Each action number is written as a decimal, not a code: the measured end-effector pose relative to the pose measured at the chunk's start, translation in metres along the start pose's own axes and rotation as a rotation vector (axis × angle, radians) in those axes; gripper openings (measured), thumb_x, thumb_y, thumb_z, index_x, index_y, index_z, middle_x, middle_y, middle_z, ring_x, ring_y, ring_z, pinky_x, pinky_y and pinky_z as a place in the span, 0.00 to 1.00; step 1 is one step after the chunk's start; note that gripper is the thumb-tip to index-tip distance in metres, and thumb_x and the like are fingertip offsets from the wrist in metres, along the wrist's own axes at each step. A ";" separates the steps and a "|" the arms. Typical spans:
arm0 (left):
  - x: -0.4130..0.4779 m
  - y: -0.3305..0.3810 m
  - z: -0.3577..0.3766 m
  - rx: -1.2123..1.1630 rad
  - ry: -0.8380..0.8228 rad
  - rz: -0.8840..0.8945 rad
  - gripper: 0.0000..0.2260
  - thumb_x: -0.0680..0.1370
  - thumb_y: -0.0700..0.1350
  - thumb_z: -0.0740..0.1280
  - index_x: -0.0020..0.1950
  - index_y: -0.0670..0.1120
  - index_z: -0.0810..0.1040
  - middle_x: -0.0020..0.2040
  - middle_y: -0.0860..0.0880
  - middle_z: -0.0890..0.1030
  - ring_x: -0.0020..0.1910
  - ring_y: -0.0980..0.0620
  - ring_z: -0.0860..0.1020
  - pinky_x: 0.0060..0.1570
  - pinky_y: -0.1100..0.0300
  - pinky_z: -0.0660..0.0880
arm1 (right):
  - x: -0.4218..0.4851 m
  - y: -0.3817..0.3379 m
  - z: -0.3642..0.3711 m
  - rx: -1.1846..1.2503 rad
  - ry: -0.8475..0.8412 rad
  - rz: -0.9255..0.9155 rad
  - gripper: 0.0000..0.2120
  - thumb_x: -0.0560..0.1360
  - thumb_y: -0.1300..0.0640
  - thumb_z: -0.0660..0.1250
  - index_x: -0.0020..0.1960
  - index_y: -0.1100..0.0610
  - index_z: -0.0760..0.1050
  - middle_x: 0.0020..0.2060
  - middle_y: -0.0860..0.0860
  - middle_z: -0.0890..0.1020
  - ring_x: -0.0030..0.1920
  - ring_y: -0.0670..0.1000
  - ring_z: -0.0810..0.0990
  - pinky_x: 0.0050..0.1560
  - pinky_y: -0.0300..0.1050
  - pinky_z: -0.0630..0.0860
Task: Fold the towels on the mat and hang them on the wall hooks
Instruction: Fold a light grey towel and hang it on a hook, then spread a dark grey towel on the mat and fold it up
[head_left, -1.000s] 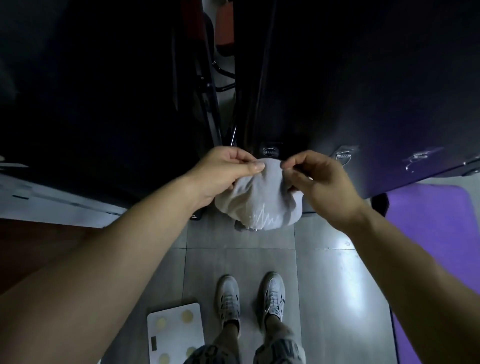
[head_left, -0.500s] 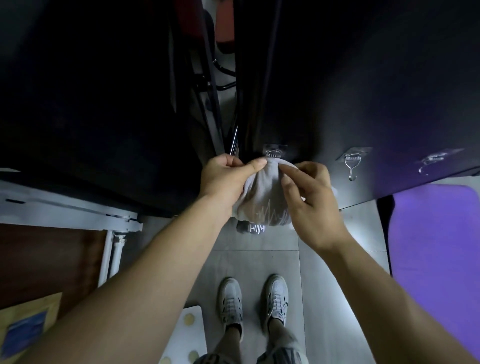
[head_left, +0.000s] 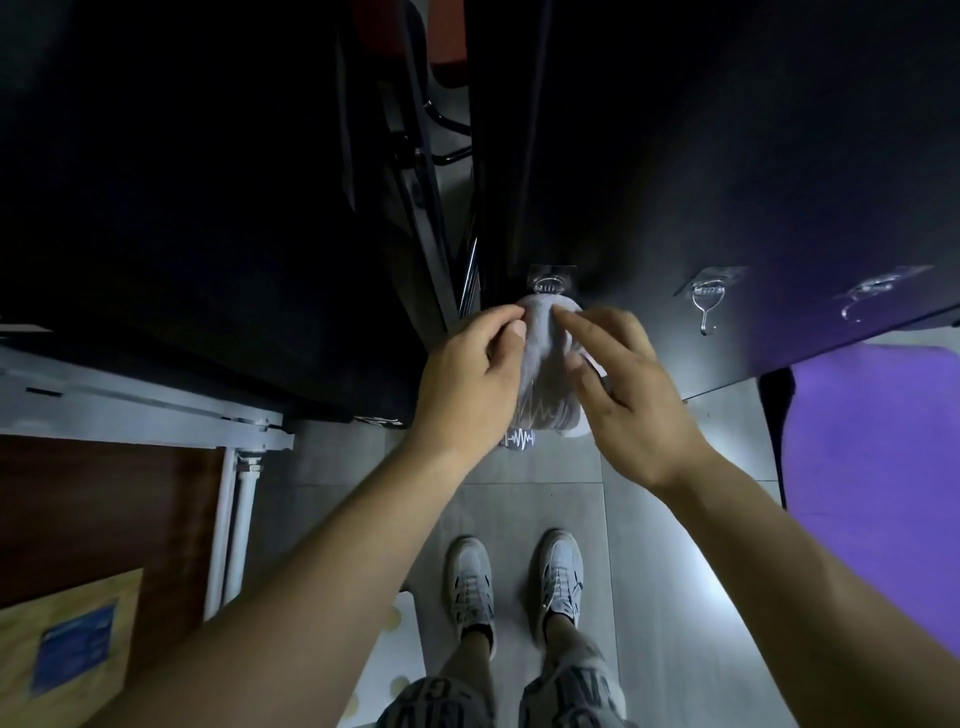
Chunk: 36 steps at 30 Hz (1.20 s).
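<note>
Left hand (head_left: 467, 379) pinching towel (head_left: 545, 374) top edge, just below hook (head_left: 549, 286). Right hand (head_left: 623, 384) fingers spread, resting on towel's right side, gripping nothing. Towel hangs long axis down from hook; left hand nearer hook.

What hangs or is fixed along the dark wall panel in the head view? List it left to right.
Grey towel on the first hook → bare second hook → bare third hook.
</note>
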<state>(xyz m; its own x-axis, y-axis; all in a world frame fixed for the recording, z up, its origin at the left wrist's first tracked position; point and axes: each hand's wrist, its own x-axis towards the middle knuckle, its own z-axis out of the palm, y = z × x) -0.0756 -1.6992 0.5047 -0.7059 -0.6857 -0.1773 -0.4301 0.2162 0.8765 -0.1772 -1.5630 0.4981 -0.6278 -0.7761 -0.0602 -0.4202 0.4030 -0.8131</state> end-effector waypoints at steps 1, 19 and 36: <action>-0.004 0.000 0.002 -0.003 -0.044 -0.035 0.16 0.83 0.54 0.60 0.70 0.53 0.75 0.65 0.55 0.79 0.64 0.58 0.77 0.65 0.53 0.74 | -0.001 0.001 0.003 0.036 -0.005 0.014 0.19 0.83 0.54 0.58 0.74 0.49 0.69 0.64 0.44 0.69 0.66 0.43 0.70 0.62 0.33 0.70; -0.008 0.014 -0.007 0.200 -0.207 -0.089 0.29 0.79 0.61 0.63 0.78 0.57 0.60 0.76 0.54 0.67 0.73 0.52 0.67 0.68 0.55 0.67 | -0.028 0.018 -0.010 0.109 0.075 0.150 0.18 0.80 0.58 0.63 0.69 0.47 0.73 0.60 0.39 0.75 0.55 0.41 0.77 0.58 0.35 0.73; -0.085 0.140 0.214 1.034 -0.896 0.802 0.24 0.79 0.62 0.61 0.70 0.51 0.70 0.63 0.45 0.74 0.62 0.42 0.74 0.61 0.47 0.71 | -0.304 0.107 -0.086 -0.498 0.342 0.740 0.26 0.74 0.44 0.69 0.69 0.52 0.73 0.64 0.53 0.77 0.64 0.59 0.73 0.62 0.58 0.71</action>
<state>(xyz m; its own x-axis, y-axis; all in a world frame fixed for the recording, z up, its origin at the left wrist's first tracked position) -0.1962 -1.4623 0.5463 -0.8566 0.3682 -0.3615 0.2843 0.9214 0.2648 -0.0875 -1.2424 0.4790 -0.9706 -0.0891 -0.2238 -0.0205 0.9562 -0.2919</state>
